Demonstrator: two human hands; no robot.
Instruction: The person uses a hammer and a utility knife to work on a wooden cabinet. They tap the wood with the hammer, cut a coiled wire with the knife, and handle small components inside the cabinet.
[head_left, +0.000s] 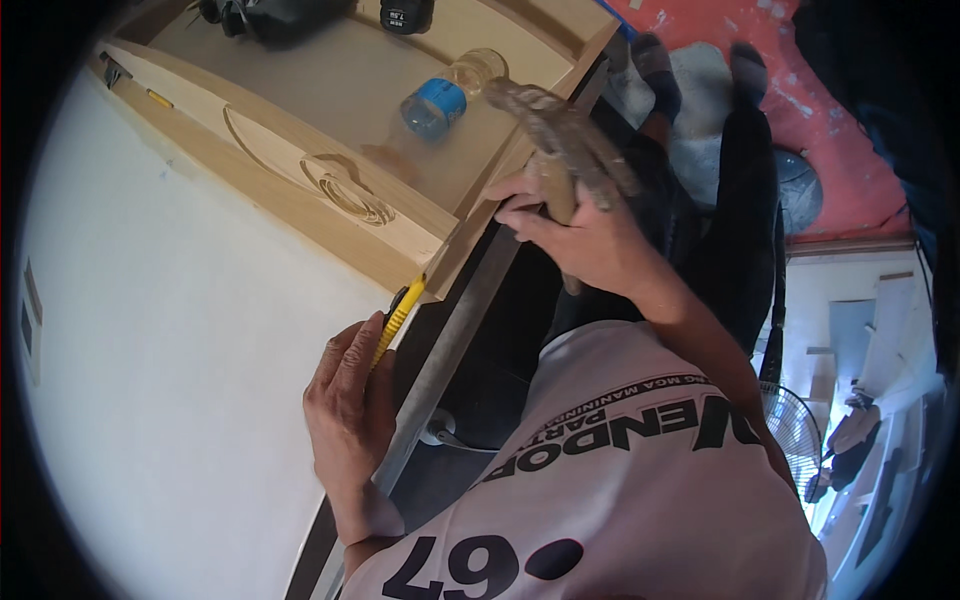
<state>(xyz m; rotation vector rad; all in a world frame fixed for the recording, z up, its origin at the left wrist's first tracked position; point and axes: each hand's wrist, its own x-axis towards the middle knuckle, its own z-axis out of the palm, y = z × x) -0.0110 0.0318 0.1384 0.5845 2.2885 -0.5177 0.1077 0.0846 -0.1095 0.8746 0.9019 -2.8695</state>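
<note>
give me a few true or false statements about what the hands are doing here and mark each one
1. The left hand rests on the white board with a yellow utility knife. True.
2. The right hand holds a screwdriver. False: it holds a hammer by its wooden handle.
3. A plastic bottle with a blue label lies on its side in the wooden frame. True.
4. The two hands touch each other. False: they are apart.
5. The bottle is in the left hand's grip. False: it lies untouched.
</note>
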